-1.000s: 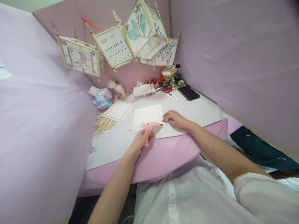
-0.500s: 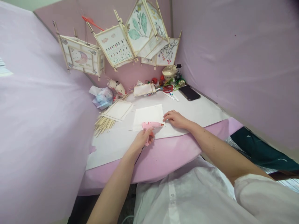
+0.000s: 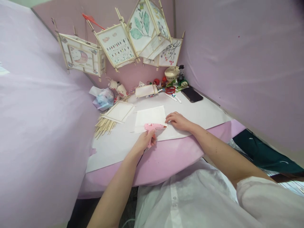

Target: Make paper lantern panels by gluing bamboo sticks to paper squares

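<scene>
My left hand (image 3: 147,139) grips a pink hot glue gun (image 3: 153,126) by its handle, and a dark cord runs down from it. Its nozzle points right, close to the lower right corner of a white paper sheet (image 3: 149,114). The glue gun covers part of the sheet's lower edge. At that sheet's right edge rests my right hand (image 3: 178,121), palm down. Its fingers are slightly bent and apart, with the fingertips by the paper edge; I see nothing held in them.
Thin wooden sticks (image 3: 104,126) lie at the left beneath a stick-framed paper panel (image 3: 120,111). A tissue pack (image 3: 104,98), another framed panel (image 3: 146,91), red scissors (image 3: 170,90) and a phone (image 3: 192,94) stand farther back. Painted paper lanterns (image 3: 117,46) hang above.
Both hands and the glue gun keep nearly the same place over the sheet. The whole view has shifted very slightly.
</scene>
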A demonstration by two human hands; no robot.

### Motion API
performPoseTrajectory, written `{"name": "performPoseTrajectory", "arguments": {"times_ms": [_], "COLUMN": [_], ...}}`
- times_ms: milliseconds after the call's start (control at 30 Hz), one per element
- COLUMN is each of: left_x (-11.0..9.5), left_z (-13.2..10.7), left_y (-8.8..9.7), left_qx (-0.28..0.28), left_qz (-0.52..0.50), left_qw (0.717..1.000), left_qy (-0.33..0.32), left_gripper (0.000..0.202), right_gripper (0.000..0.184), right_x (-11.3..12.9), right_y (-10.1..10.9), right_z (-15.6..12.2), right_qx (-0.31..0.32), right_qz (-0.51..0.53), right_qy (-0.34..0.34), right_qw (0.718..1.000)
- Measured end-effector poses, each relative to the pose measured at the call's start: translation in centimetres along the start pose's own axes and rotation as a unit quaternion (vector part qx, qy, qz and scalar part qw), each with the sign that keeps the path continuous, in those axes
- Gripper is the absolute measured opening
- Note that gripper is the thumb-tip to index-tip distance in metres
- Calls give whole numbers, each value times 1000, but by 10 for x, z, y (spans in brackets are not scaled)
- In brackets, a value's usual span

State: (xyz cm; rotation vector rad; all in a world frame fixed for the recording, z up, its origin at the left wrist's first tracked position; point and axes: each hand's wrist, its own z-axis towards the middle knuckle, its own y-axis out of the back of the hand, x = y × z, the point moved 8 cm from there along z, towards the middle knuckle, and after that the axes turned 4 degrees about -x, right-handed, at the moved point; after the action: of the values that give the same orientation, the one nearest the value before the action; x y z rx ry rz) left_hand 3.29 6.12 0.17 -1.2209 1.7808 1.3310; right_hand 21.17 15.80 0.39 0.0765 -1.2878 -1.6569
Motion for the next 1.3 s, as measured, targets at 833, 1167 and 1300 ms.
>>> {"name": "performPoseTrajectory", "arguments": {"times_ms": [833,1167,1300], "left_x": [3,6,6], "left_z": [-13,-21,-20], "left_y": [21,39,38], "left_qx": [-18,-37,-35], "left_qz": [-3,-6,-9], "left_qw": [1000,999,999], "left_qy": [16,27,29], "left_gripper": [53,50,49], "right_gripper": [42,40,40], "right_x": [2,0,2], "right_y": [2,0,2], "right_z": [-1,-1,-1], "right_qx": [3,-3,-3], "right_qz": [3,12,13], "right_qy": [-5,3,0], "right_qw": [1000,1000,1000]}}
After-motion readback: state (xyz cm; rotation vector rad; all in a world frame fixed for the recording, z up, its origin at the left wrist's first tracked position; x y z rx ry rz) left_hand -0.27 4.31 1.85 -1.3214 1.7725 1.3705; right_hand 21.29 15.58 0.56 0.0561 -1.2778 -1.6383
